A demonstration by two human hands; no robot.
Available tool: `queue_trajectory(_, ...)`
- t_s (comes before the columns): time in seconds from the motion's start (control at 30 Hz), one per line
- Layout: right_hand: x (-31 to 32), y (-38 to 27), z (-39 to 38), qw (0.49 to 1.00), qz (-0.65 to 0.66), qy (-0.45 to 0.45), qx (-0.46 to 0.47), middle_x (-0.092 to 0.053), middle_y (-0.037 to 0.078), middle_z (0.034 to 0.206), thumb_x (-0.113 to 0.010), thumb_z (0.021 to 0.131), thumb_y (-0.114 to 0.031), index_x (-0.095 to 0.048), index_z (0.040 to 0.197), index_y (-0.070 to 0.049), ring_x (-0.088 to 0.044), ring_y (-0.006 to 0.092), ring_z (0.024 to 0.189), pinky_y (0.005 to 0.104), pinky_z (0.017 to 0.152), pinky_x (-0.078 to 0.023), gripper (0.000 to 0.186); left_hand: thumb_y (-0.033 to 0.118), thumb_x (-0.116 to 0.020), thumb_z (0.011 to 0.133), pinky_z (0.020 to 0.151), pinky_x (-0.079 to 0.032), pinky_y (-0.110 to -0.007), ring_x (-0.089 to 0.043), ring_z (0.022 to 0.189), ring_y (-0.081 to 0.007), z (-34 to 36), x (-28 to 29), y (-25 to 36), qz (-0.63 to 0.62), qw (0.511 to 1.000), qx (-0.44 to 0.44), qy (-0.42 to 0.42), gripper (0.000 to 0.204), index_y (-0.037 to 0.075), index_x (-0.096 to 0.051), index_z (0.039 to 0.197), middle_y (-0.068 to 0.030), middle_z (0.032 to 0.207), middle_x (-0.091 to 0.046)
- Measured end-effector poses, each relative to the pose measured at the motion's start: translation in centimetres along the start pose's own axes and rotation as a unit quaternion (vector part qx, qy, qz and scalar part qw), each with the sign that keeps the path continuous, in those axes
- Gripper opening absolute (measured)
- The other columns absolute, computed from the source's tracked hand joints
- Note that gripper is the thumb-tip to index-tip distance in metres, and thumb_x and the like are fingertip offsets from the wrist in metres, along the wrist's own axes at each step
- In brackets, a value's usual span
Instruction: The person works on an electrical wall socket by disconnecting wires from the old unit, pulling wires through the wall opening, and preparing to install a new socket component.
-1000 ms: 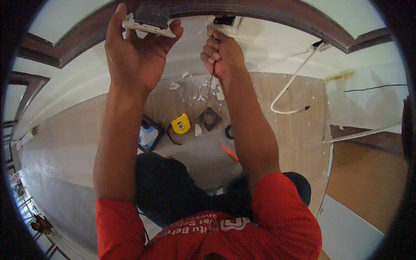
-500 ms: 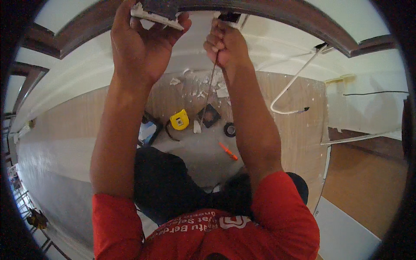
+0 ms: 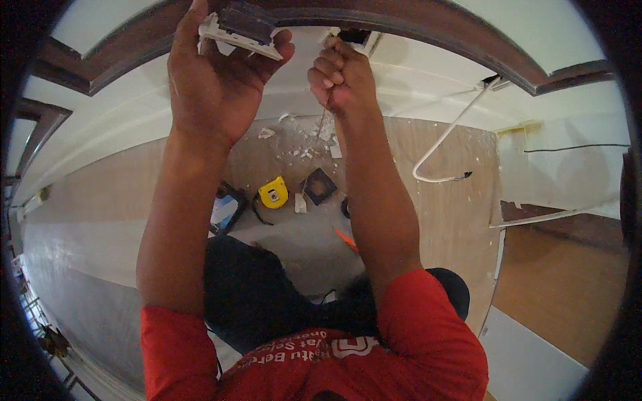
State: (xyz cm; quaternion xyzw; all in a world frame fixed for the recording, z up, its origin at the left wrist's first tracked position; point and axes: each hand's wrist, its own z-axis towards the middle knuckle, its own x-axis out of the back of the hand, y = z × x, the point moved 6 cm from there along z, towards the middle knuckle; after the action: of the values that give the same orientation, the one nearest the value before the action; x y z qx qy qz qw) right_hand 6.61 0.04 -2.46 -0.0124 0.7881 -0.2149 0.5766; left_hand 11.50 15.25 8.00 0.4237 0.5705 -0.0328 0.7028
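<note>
Left hand [image 3: 217,87] raised to the wall, fingers clasped around a white switch plate [image 3: 239,35] with dark insert. Right hand [image 3: 342,79] fisted around a thin screwdriver [image 3: 319,130], at the wall opening. Yellow tape measure [image 3: 273,192] on floor below.

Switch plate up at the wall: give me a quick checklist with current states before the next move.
1. Left hand grips the white switch plate: ok.
2. Right hand closed on the thin screwdriver, shaft pointing down: ok.
3. Wall opening beside the right hand visible: ok; wiring inside: cannot tell.
4. Loose white cable hangs apart from both hands: ok.
5. Floor below littered with plaster chips, yellow tape measure, dark square plate: not ok.
</note>
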Motion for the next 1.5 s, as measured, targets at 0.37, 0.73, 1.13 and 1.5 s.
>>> queue_trajectory(0.37, -0.1, 0.5, -1.3, 1.000, 0.010, -0.003, -0.011, -0.036, -0.006, 0.054, -0.043, 0.101, -0.016, -0.054, 0.088, -0.009, -0.027, 0.0082, 0.038, 0.0261, 0.036, -0.025, 0.018, 0.044, -0.061, 0.094, 0.092, -0.054, -0.052, -0.063, 0.104, -0.0390, -0.2, 0.0, 0.5, 0.037, 0.999, -0.024, 0.025, 0.054, 0.000, -0.050, 0.123, -0.0177, 0.111, -0.063)
queue_trajectory(0.73, -0.7, 0.8, -3.5, 0.996, -0.059, 0.063, -0.012, -0.033, -0.005, 0.055, -0.045, 0.099, -0.015, -0.051, 0.088, -0.010, -0.027, 0.0090, 0.040, 0.0269, 0.038, -0.024, 0.014, 0.044, -0.064, 0.092, 0.088, -0.056, -0.052, -0.065, 0.097, -0.0387, -0.2, -0.5, 0.1, 0.009, 0.999, -0.013, 0.027, 0.052, 0.003, -0.051, 0.121, -0.0172, 0.107, -0.063)
queue_trajectory(1.13, -1.1, 0.7, -2.1, 0.996, -0.088, 0.034, 0.007, -0.036, -0.004, 0.057, -0.045, 0.098, -0.012, -0.053, 0.095, -0.008, -0.027, 0.0093, 0.040, 0.0270, 0.039, -0.026, 0.009, 0.045, -0.063, 0.092, 0.089, -0.056, -0.052, -0.064, 0.099, -0.0393, -0.3, -1.2, -0.8, 0.002, 1.000, 0.008, 0.017, 0.053, 0.002, -0.051, 0.120, -0.0183, 0.111, -0.062)
queue_trajectory(1.5, -1.3, -1.0, -1.7, 0.997, -0.058, 0.055, 0.009, -0.033, -0.005, 0.052, -0.043, 0.099, -0.014, -0.052, 0.085, -0.010, -0.027, 0.0093, 0.038, 0.0261, 0.038, -0.027, 0.017, 0.045, -0.064, 0.092, 0.090, -0.055, -0.052, -0.064, 0.100, -0.0390, -0.1, -1.2, -0.7, -0.006, 1.000, 0.012, 0.014, 0.053, 0.001, -0.052, 0.118, -0.0174, 0.104, -0.064)
